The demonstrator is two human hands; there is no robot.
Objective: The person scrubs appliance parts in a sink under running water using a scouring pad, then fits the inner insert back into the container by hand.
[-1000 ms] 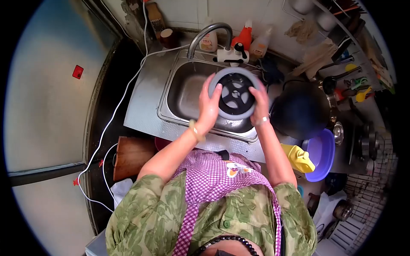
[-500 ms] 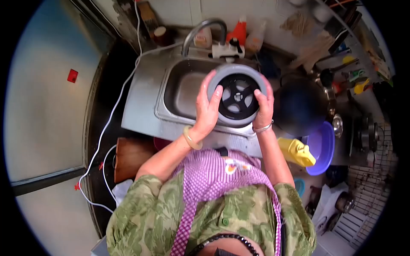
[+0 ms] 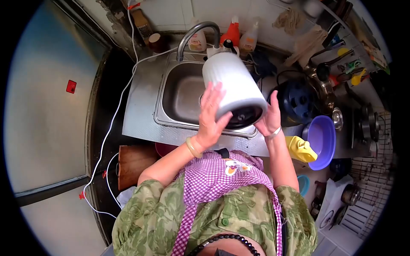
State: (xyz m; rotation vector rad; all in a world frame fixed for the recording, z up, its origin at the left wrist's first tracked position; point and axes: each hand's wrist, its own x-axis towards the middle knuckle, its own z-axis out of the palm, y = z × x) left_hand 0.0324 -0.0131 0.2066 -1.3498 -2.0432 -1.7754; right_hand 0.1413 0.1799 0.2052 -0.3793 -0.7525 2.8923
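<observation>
A white cylindrical container (image 3: 234,81) is tilted over the right part of the sink (image 3: 159,112), its black end turned down toward me. My left hand (image 3: 209,121) grips its left side near the lower rim, thumb on the edge of the black end and fingers along the white wall. On the other side, my right hand (image 3: 270,118) supports the lower rim with its thumb raised; its fingertips are partly hidden behind the container. Behind the container the curved metal faucet (image 3: 200,27) rises above the basin.
Several spray and soap bottles (image 3: 231,33) line the back wall. To the right are a dark blue pot-like appliance (image 3: 297,100), a purple basin (image 3: 328,143) and a yellow jug (image 3: 299,148). A white cable (image 3: 112,112) runs down the left, near a wooden board (image 3: 133,164).
The container has tipped, from its spoked black end facing me to its white side showing and that end lower. Both hands have shifted lower with it; the right thumb has left the end face.
</observation>
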